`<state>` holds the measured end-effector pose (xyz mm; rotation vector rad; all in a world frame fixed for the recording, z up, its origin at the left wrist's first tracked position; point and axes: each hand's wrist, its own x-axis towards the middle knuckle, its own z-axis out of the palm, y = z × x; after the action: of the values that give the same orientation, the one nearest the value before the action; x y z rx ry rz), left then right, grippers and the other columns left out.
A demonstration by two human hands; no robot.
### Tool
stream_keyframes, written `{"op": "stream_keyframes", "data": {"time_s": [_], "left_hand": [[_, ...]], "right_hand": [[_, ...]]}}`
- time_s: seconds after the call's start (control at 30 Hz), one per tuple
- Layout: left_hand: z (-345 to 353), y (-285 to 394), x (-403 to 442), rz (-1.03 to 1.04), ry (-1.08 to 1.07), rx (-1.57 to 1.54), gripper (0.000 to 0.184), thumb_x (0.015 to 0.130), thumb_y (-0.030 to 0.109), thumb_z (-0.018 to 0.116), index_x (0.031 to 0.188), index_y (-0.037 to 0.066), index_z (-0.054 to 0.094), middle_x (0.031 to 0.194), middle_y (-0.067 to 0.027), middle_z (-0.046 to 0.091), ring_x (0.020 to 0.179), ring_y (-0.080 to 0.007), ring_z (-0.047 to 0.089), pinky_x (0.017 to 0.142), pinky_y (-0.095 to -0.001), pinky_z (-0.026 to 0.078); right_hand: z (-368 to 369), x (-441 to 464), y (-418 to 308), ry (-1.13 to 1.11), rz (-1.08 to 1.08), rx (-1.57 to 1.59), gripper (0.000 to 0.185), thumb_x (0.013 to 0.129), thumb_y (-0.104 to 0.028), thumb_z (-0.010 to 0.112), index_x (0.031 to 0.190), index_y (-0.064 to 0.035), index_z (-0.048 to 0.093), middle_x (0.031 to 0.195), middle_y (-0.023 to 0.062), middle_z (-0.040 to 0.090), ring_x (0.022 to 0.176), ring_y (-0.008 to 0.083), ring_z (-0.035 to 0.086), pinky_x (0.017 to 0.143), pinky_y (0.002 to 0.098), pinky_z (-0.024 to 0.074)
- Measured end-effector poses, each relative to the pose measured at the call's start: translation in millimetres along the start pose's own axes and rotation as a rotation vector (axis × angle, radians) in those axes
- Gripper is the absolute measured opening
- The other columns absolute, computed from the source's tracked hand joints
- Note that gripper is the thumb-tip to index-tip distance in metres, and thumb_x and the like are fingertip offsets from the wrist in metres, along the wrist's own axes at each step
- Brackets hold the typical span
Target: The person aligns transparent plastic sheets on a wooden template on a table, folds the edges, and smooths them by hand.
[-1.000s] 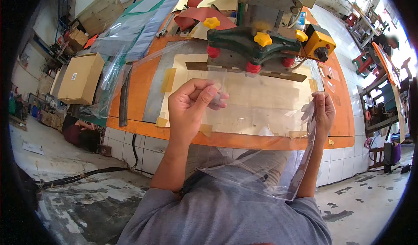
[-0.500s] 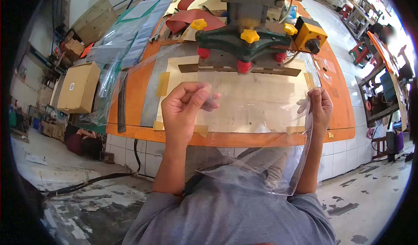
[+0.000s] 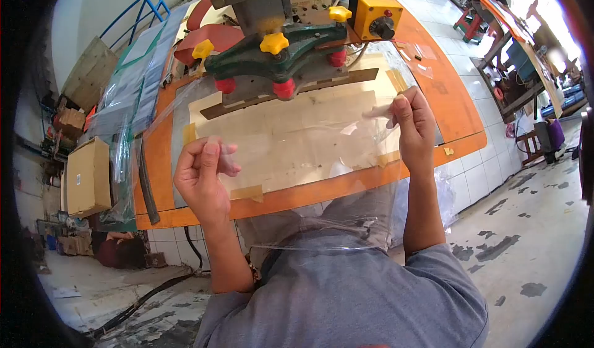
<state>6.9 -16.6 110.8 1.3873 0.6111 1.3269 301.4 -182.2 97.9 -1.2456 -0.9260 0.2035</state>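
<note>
A clear plastic sheet (image 3: 365,215) is stretched between my two hands and hangs down over my lap. My left hand (image 3: 205,173) pinches its left upper edge between thumb and fingers, over the near left part of a pale board (image 3: 291,147). At the sheet's right upper edge, my right hand (image 3: 413,125) is closed in a similar pinch, slightly higher up. Beyond the sheet stands a press head (image 3: 278,54) with a green frame, yellow knobs and red feet. A long metal strip (image 3: 303,91) runs along its lower edge, above the board.
The board is taped to an orange table (image 3: 458,116). A yellow control box (image 3: 377,19) is beside the press. Stacked plastic sheets (image 3: 127,79) lie at the left, near a cardboard box (image 3: 90,178). A dark bar (image 3: 146,184) rests on the table's left side.
My view has turned, so the press and table appear tilted and further left. Both hands still hold the sheet; they are wider apart, and its lower part hangs flatter over my lap.
</note>
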Motion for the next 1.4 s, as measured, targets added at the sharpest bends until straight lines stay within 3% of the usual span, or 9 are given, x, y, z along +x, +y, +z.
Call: {"op": "stream_keyframes", "data": {"time_s": [0.43,0.63,0.7,0.8,0.93,1.07,1.13,1.2,1.4], "left_hand": [[-1.4,-6.3,10.8,0.261,-0.040,0.228,0.016,0.105,0.014,0.065,0.102,-0.001,0.064,0.087,-0.0078,0.070,0.071,-0.0109,0.065,0.063,-0.0271,0.057],[-7.5,-20.4,6.8,-0.180,-0.171,0.228,0.023,0.108,0.022,0.061,0.094,0.004,0.059,0.075,-0.0036,0.064,0.055,-0.0125,0.064,0.048,-0.0258,0.049],[-10.6,-37.9,3.9,-0.328,-0.216,0.292,0.023,0.108,0.023,0.061,0.093,0.005,0.058,0.072,-0.0032,0.063,0.049,-0.0108,0.059,0.043,-0.0242,0.043],[-21.8,-64.8,1.7,-0.367,-0.239,0.367,0.023,0.107,0.021,0.061,0.090,0.005,0.058,0.067,-0.0026,0.063,0.053,-0.0100,0.059,0.049,-0.0247,0.045],[-23.4,-82.2,-3.1,-0.275,-0.230,0.584,0.026,0.106,0.019,0.062,0.086,0.003,0.057,0.063,-0.0036,0.064,0.055,-0.0119,0.060,0.054,-0.0286,0.046],[-14.2,-85.4,-7.3,-0.265,-0.189,0.768,0.028,0.104,0.021,0.065,0.085,0.003,0.057,0.070,-0.0064,0.063,0.063,-0.0199,0.060,0.063,-0.0380,0.048],[-22.3,-100.5,-4.1,0.186,-0.216,1.097,0.021,0.097,0.016,0.071,0.085,0.004,0.059,0.077,-0.0066,0.060,0.074,-0.0262,0.059,0.069,-0.0414,0.048],[-25.0,-106.6,-4.3,0.132,-0.221,1.122,0.021,0.095,0.017,0.073,0.085,0.005,0.060,0.080,-0.0067,0.059,0.078,-0.0283,0.058,0.074,-0.0440,0.046],[-26.4,-96.6,-2.7,0.042,-0.250,1.231,0.024,0.092,0.021,0.077,0.083,0.006,0.061,0.084,-0.0055,0.058,0.084,-0.0283,0.059,0.081,-0.0465,0.041]], "right_hand": [[8.2,-1.6,-13.1,0.041,0.034,-0.282,0.034,0.110,-0.031,0.058,0.090,-0.0043,0.053,0.067,-0.0010,0.048,0.058,0.0069,0.046,0.053,0.0284,0.0395],[-4.9,-9.7,22.6,-0.144,0.268,-0.255,0.039,0.109,-0.037,0.059,0.089,-0.0038,0.055,0.071,-0.0009,0.050,0.052,0.0070,0.045,0.048,0.0278,0.0391],[-5.8,-8.2,12.5,-0.217,0.600,-0.265,0.036,0.108,-0.034,0.061,0.090,-0.0021,0.056,0.070,-0.0009,0.050,0.047,0.0088,0.047,0.044,0.0286,0.0401],[-15.7,-9.3,39.0,-0.321,0.667,-0.206,0.034,0.106,-0.030,0.064,0.092,-0.0002,0.059,0.069,-0.0001,0.053,0.047,0.0107,0.050,0.042,0.0302,0.0412],[-11.2,-14.1,53.6,-0.313,0.615,-0.286,0.030,0.105,-0.026,0.065,0.093,0.0009,0.061,0.069,0.0024,0.056,0.049,0.0101,0.054,0.045,0.0316,0.0439],[-3.2,-10.6,57.0,-0.324,0.361,-0.669,0.028,0.102,-0.026,0.066,0.096,0.0015,0.064,0.077,0.0145,0.067,0.064,0.0280,0.067,0.062,0.0422,0.0516],[2.5,-8.8,59.3,-0.329,0.245,-0.814,0.028,0.101,-0.027,0.066,0.097,0.0012,0.065,0.081,0.0184,0.070,0.073,0.0350,0.070,0.069,0.0459,0.0531],[10.0,-6.3,58.9,-0.329,0.193,-0.985,0.030,0.100,-0.029,0.067,0.096,0.0001,0.064,0.091,0.0214,0.072,0.086,0.0423,0.069,0.077,0.0499,0.0523],[14.7,-2.0,69.5,-0.373,0.239,-1.014,0.027,0.099,-0.029,0.067,0.093,-0.0033,0.060,0.089,0.0183,0.072,0.085,0.0404,0.070,0.075,0.0497,0.0531]]}}
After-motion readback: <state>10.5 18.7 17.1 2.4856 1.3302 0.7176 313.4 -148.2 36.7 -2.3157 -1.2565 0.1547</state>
